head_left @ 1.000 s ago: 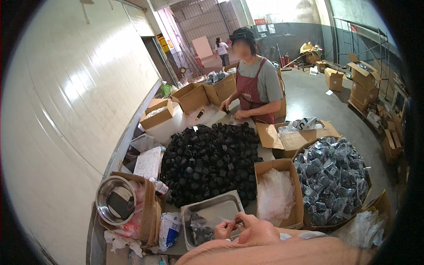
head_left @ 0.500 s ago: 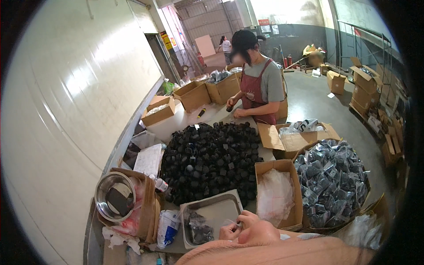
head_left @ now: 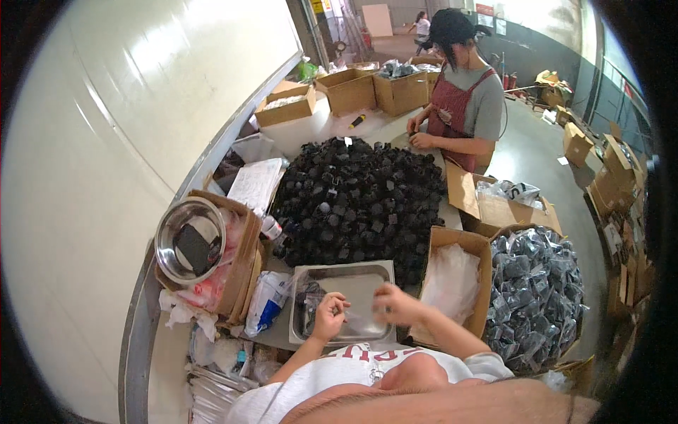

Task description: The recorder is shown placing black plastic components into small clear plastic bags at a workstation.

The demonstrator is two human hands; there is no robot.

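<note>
Head view shows us a shallow metal tray (head_left: 367, 274) on the near side of the table, right in front of the person's chest, probably put there so that both hands can reach over its low walls. We read its long axis as running left to right across the body, with the short walls pointing away toward the table's far side. Dark bagged pieces (head_left: 307, 302) lie bunched at its left end, too jumbled for us to give them one direction; the walls likely keep them from straying. Over the tray's left half, the left hand (head_left: 330, 318) has its fingers bent inward; clear film seems to show beside it, but we cannot tell whether it is gripped. The right hand (head_left: 394, 305), blurred above the right wall, looks loosely curled, and we cannot tell if it holds anything. Just beyond the tray spreads a heap of black parts (head_left: 360, 201), presumably kept within arm's reach. Beside it on the right, clear plastic bags (head_left: 452, 277) stand in a carton, perhaps for easy plucking, and farther right we see a big pile of bagged parts (head_left: 535, 297).
</note>
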